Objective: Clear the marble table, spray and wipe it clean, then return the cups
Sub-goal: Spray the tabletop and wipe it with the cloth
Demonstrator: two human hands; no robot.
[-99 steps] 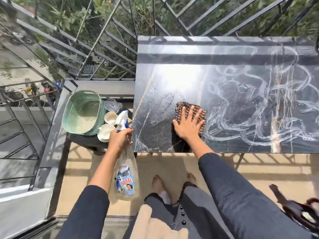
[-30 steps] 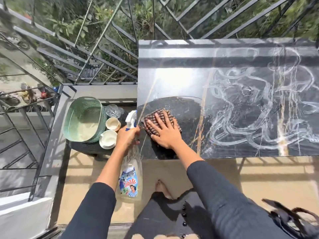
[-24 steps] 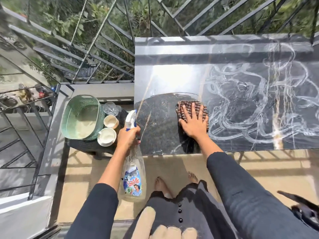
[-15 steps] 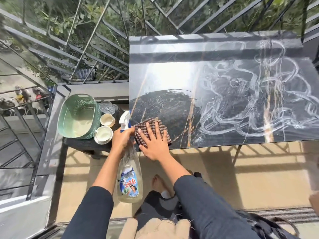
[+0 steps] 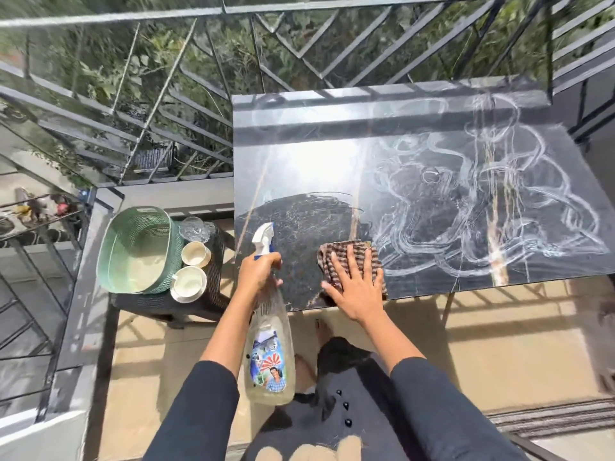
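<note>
Our right hand (image 5: 356,291) presses flat, fingers spread, on the striped cloth (image 5: 346,252) at the near edge of the marble table (image 5: 299,154); our left hand (image 5: 258,277) grips the spray bottle (image 5: 269,354) by its neck. Unwiped white streaks (image 5: 482,201) lie rightward of the cloth, so nearer the right hand.

Dark charcoal sleeves (image 5: 199,414) stop partway down the forearms, leaving the left hand (image 5: 258,276) and right hand (image 5: 357,291) bare. The dark garment (image 5: 352,367) carries small round black buttons (image 5: 344,406).
</note>
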